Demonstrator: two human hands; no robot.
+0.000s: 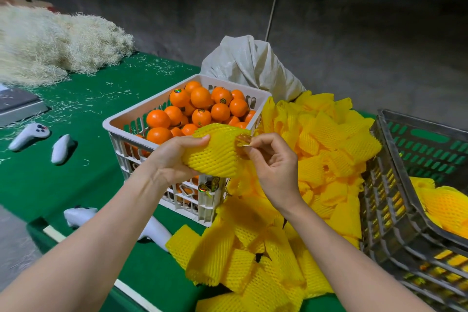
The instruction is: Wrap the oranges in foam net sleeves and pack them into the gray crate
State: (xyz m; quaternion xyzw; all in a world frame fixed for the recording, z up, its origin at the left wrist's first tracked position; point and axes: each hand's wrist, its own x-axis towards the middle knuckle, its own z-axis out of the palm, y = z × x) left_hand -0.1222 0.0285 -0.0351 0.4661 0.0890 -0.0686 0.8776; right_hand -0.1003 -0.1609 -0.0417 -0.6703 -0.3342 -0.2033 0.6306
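Observation:
My left hand grips a yellow foam net sleeve that bulges round something I cannot see inside. My right hand pinches the sleeve's open right end with thumb and fingertips. Both hands hover in front of a white crate heaped with loose oranges. A big pile of empty yellow sleeves covers the table to the right and in front. The gray crate stands at the far right, and wrapped oranges lie in it.
White controllers lie on the green table; another sits near its front edge. A heap of pale straw and a scale are at far left. A white sack stands behind the white crate.

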